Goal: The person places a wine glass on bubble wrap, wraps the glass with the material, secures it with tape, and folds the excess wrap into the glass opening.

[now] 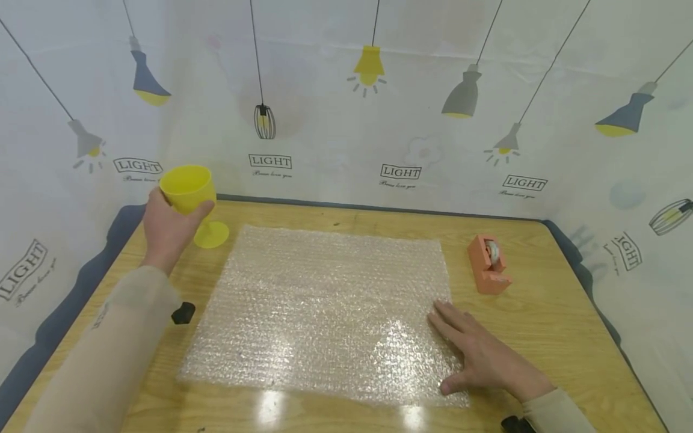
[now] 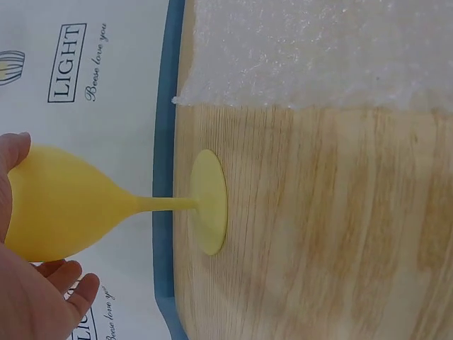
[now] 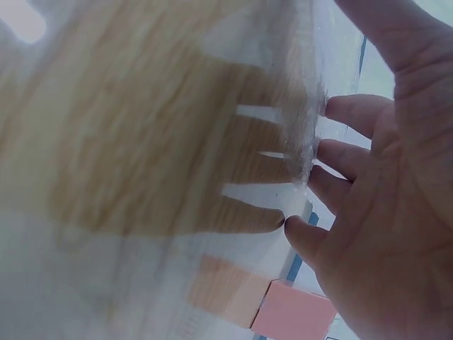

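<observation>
Head view: left hand [image 1: 169, 227], arm extended, grips yellow goblet [image 1: 188, 187]; right hand [image 1: 480, 356], fingers loosely straight, touches bubble wrap [image 1: 330, 300].

Bright light, white glare on bubble wrap [image 1: 325, 313] and tabletop [image 1: 552, 313], blurry right wrist view.

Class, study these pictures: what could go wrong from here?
The yellow goblet, held in the left hand, might topple if released unevenly, since its stem is thin. The right hand, at the right edge of the bubble wrap, could drag it askew.
</observation>
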`<action>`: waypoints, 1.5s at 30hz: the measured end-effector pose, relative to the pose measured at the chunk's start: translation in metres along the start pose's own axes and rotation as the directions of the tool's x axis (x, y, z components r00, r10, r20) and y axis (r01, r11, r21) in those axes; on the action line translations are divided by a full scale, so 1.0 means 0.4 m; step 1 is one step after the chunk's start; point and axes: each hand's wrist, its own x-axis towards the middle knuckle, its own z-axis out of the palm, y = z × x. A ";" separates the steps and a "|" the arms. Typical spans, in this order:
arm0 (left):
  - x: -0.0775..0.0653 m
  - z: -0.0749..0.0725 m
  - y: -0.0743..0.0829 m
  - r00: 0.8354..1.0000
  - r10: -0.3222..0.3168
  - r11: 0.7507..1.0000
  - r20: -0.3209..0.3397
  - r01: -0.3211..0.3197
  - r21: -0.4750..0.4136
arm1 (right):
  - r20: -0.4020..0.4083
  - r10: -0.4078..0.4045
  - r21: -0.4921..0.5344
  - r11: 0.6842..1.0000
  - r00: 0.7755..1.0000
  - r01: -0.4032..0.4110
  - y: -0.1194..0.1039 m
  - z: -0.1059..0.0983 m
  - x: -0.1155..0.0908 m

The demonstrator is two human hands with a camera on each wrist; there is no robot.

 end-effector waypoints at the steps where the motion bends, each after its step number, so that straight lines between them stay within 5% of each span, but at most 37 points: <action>1: 0.001 0.001 -0.001 1.000 0.002 1.000 -0.003 -0.002 0.000 | 0.001 -0.002 -0.002 1.000 1.000 0.002 0.000 -0.001 0.001; 24: -0.006 0.005 0.012 0.998 0.060 0.998 -0.018 -0.059 0.015 | 0.012 -0.003 0.001 1.000 1.000 0.003 -0.001 0.001 0.003; 45: -0.082 -0.028 0.074 0.979 0.201 0.978 0.032 -0.203 0.044 | -0.002 -0.010 0.010 1.000 1.000 0.010 0.002 0.004 0.002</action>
